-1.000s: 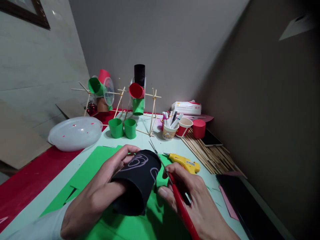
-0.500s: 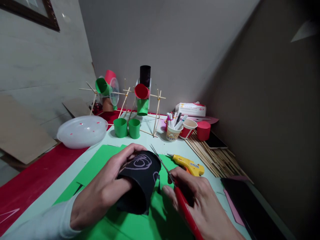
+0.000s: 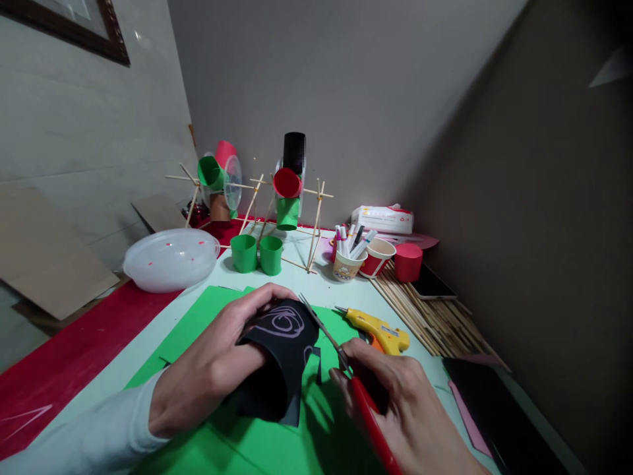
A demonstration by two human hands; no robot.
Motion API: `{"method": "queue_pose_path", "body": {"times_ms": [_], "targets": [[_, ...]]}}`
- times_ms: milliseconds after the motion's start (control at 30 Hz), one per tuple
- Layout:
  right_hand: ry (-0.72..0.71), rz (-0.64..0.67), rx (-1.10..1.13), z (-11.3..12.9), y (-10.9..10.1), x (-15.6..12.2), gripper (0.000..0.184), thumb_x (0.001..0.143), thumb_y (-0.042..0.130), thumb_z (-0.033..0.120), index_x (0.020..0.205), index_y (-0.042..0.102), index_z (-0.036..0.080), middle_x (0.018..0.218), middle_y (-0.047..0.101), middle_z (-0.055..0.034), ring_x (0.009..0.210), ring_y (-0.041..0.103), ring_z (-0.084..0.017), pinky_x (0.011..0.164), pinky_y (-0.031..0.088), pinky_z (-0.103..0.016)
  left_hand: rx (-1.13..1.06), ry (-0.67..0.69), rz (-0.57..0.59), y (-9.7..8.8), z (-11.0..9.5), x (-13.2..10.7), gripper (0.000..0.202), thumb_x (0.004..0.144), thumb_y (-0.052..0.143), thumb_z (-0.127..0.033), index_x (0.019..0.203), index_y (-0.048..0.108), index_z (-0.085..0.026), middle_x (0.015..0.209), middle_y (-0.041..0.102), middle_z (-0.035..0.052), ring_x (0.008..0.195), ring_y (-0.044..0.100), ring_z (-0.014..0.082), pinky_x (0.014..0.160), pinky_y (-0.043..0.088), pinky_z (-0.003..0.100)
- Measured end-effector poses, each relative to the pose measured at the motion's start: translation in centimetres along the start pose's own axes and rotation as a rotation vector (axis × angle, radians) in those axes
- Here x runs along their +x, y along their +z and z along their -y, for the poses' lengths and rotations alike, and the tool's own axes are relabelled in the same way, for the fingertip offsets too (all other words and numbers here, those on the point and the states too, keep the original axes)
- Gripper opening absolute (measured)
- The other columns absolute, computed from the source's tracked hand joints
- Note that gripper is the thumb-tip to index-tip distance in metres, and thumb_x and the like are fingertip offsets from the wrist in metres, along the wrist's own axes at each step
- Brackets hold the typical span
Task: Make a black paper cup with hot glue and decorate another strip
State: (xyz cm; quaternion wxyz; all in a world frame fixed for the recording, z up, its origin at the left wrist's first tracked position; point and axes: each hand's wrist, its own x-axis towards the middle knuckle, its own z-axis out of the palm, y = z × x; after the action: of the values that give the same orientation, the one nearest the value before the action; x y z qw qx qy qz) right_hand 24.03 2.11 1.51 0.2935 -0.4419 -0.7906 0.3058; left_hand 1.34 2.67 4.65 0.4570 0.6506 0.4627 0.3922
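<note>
My left hand (image 3: pixel 222 349) grips a black paper tube (image 3: pixel 299 376) with light swirls drawn on it, the thumb inside its near opening. A narrow cut strip hangs off the tube's right side. In my right hand (image 3: pixel 390 389) is a pair of red-handled scissors (image 3: pixel 363 402), the blades pointing up and away beside the tube's far rim. Whether the blades touch the rim I cannot tell. Beneath both hands lies green paper (image 3: pixel 198 330).
Beyond the paper stand two green paper cups (image 3: pixel 271 256) and a bamboo-stick frame (image 3: pixel 316 224) carrying coloured tubes. A yellow glue gun (image 3: pixel 378 326), a cup of markers (image 3: pixel 347 267), a red cylinder (image 3: pixel 408 262) and bamboo sticks (image 3: pixel 425 316) lie right. A plastic lid (image 3: pixel 171 267) sits left.
The whole view has shifted slightly, so things appear a little further right. The strip on the tube's side now hangs further out from it. Both hands keep their hold.
</note>
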Motion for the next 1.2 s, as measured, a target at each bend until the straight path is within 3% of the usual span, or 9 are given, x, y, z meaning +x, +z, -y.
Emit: {"method": "queue_pose_path", "body": {"times_ms": [167, 467, 700, 867, 967, 1067, 1200], "targets": [[-0.008, 0.031, -0.064, -0.3, -0.3, 0.2, 0.023, 0.089, 0.051, 0.023, 0.069, 0.038, 0.025, 0.057, 0.032, 0.0071, 0.051, 0.027, -0.013, 0.047, 0.027, -0.025, 0.018, -0.007, -0.002, -0.1, 0.2, 0.2, 0.048, 0.067, 0.053, -0.023, 0.114, 0.059, -0.024, 0.117, 0.068, -0.0001, 0.111, 0.061, 0.0286, 0.078, 0.052, 0.028], [-0.01, 0.048, -0.097, -0.6, -0.5, 0.2, 0.023, 0.091, 0.049, 0.027, 0.07, 0.041, 0.025, 0.058, 0.038, 0.0061, 0.052, 0.03, -0.013, 0.048, 0.028, -0.026, 0.127, 0.018, -0.006, -0.3, -0.6, 0.3, 0.047, 0.068, 0.053, -0.028, 0.114, 0.062, -0.025, 0.115, 0.07, 0.0003, 0.107, 0.063, 0.0296, 0.075, 0.052, 0.029], [0.136, -0.048, -0.05, -0.8, -1.0, 0.7, 0.03, 0.093, 0.052, 0.046, 0.073, 0.047, 0.024, 0.059, 0.042, 0.0051, 0.054, 0.038, -0.014, 0.05, 0.032, -0.025, 0.283, 0.02, -0.011, -0.5, -0.8, 0.6, 0.048, 0.072, 0.057, -0.026, 0.12, 0.062, -0.025, 0.123, 0.07, 0.0005, 0.116, 0.061, 0.0294, 0.088, 0.05, 0.03], [0.222, -0.086, 0.014, -1.1, -1.6, 1.3, 0.041, 0.09, 0.048, 0.057, 0.069, 0.043, 0.023, 0.061, 0.037, 0.0048, 0.057, 0.035, -0.013, 0.052, 0.031, -0.025, 0.381, -0.072, 0.059, -1.1, -0.3, 1.4, 0.064, 0.07, 0.055, -0.024, 0.134, 0.056, -0.024, 0.142, 0.06, 0.0037, 0.133, 0.05, 0.0302, 0.11, 0.037, 0.039], [0.235, -0.057, 0.043, -1.4, -1.5, 1.5, 0.041, 0.089, 0.05, 0.059, 0.071, 0.044, 0.022, 0.062, 0.037, 0.0048, 0.058, 0.034, -0.013, 0.052, 0.031, -0.025, 0.426, -0.128, 0.121, -1.2, 0.3, 1.9, 0.063, 0.073, 0.058, -0.024, 0.136, 0.05, -0.023, 0.135, 0.063, 0.0074, 0.122, 0.058, 0.0303, 0.103, 0.043, 0.042], [0.252, -0.031, 0.079, -1.5, -1.3, 1.5, 0.042, 0.087, 0.054, 0.06, 0.072, 0.047, 0.022, 0.063, 0.038, 0.0048, 0.058, 0.034, -0.013, 0.052, 0.031, -0.025, 0.434, -0.126, 0.127, -1.0, 0.5, 1.9, 0.047, 0.078, 0.059, -0.03, 0.123, 0.048, -0.022, 0.114, 0.069, 0.0074, 0.1, 0.066, 0.0283, 0.087, 0.05, 0.04], [0.271, -0.008, 0.154, -1.4, -1.2, 1.6, 0.043, 0.085, 0.058, 0.062, 0.071, 0.048, 0.022, 0.061, 0.037, 0.0052, 0.057, 0.035, -0.013, 0.05, 0.032, -0.025, 0.434, -0.048, 0.063, -0.6, 0.3, 1.5, 0.03, 0.079, 0.058, -0.027, 0.107, 0.05, -0.023, 0.108, 0.068, 0.0049, 0.099, 0.063, 0.0253, 0.088, 0.047, 0.038]]}}
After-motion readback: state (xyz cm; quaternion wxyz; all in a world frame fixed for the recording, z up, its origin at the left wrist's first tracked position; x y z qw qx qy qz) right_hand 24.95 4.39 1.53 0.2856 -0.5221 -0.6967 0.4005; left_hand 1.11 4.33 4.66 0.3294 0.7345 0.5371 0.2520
